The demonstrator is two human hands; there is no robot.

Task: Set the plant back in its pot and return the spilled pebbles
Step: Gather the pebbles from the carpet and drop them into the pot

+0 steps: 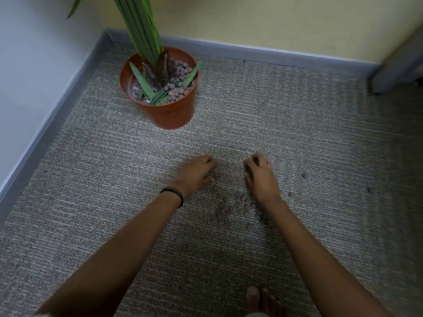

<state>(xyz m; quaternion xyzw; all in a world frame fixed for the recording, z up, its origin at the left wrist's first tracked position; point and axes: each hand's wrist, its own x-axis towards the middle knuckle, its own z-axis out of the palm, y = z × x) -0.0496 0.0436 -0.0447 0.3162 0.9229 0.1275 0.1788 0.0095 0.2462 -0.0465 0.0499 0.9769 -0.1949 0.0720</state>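
A green-leaved plant [142, 30] stands upright in an orange plastic pot [170, 113] near the corner, with brown pebbles around its stem. Several more brown pebbles [238, 209] lie spilled on the carpet in front of me. My left hand [194, 173] rests palm down on the carpet left of the pile, fingers curled over a few pebbles. My right hand [259, 175] is palm down to the right, fingers curled on the carpet. Whether either hand holds pebbles is hidden under the palms.
Grey patterned carpet [297, 124] covers the floor. A grey baseboard [251, 52] runs along both walls. A grey furniture leg [396, 67] stands at the far right. Stray pebbles [304, 175] lie right of my hands. My bare toes [261, 298] show at the bottom.
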